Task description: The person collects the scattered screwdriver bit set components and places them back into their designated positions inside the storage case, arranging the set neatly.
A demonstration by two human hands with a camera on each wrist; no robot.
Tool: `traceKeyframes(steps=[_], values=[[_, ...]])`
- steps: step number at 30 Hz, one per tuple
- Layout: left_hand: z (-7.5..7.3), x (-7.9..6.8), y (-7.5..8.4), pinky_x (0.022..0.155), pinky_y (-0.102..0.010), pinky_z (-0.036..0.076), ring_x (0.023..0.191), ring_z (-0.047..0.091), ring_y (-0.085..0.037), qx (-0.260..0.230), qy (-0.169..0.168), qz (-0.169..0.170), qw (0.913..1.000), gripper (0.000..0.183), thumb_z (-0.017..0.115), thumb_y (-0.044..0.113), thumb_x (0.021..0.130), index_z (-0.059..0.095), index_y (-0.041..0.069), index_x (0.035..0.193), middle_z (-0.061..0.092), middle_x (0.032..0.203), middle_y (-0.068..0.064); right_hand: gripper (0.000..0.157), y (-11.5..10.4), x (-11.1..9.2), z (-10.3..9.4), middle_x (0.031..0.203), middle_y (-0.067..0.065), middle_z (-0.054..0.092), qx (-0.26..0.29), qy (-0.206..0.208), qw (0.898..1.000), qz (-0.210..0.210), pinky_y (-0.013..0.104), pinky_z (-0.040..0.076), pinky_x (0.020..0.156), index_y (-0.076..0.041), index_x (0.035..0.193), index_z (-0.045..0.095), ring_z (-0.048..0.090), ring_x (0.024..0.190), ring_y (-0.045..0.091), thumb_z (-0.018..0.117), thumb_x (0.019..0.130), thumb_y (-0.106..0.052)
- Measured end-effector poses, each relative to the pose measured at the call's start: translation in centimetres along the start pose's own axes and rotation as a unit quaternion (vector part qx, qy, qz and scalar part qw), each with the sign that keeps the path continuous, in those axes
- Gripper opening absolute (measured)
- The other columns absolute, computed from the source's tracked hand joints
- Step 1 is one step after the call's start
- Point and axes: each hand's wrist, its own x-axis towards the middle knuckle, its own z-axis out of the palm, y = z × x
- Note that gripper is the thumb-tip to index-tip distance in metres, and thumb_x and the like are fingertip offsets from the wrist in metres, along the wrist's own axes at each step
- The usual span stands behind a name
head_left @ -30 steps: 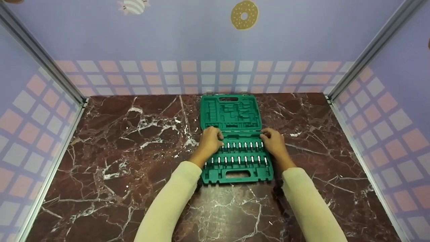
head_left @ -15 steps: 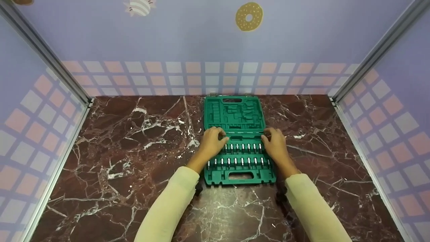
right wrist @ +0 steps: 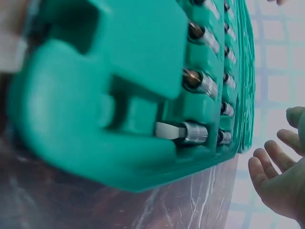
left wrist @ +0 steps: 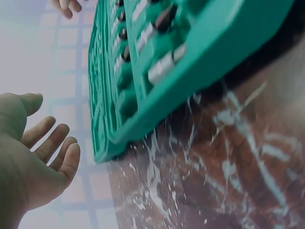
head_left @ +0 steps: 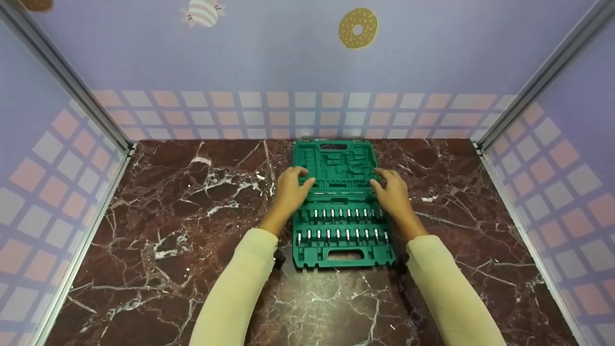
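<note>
A green plastic socket bit case (head_left: 343,262) lies unfolded on the marble-patterned table, its lid (head_left: 331,166) flat toward the back wall. Two rows of metal bit sockets (head_left: 348,234) fill the near half; the lid's moulded recesses hold nothing. My left hand (head_left: 292,190) hovers at the left edge near the hinge, fingers relaxed and thumb apart. On the opposite side, my right hand (head_left: 391,192) is held the same way. Both wrist views show loose fingers with nothing in them, and a flat-blade bit (right wrist: 183,131) sits in the case's corner slot.
The dark red table (head_left: 192,250) has white veins and spreads to both sides of the case. A lilac back wall (head_left: 269,57) with a checked band rises right behind the lid. Side panels (head_left: 567,158) close in the table left and right.
Both hands have moved from the near half's far corners back toward the lid's sides, and their fingers have come off the case. The case stays unfolded, while the head view has shifted slightly.
</note>
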Motion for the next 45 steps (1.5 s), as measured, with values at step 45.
traceKeyframes(steps=[45], values=[[0.6, 2.9, -2.3, 0.101, -0.046, 0.055, 0.120, 0.066, -0.034, -0.027, 0.041, -0.141, 0.9889, 0.040, 0.075, 0.004, 0.093, 0.068, -0.003, 0.131, 0.071, 0.124, -0.022, 0.043, 2.0, 1.7, -0.4, 0.144, 0.024, 0.058, 0.047, -0.044, 0.985, 0.162, 0.052, 0.058, 0.093, -0.003, 0.148, 0.055, 0.063, 0.118, 0.037, 0.055, 0.107, -0.016]])
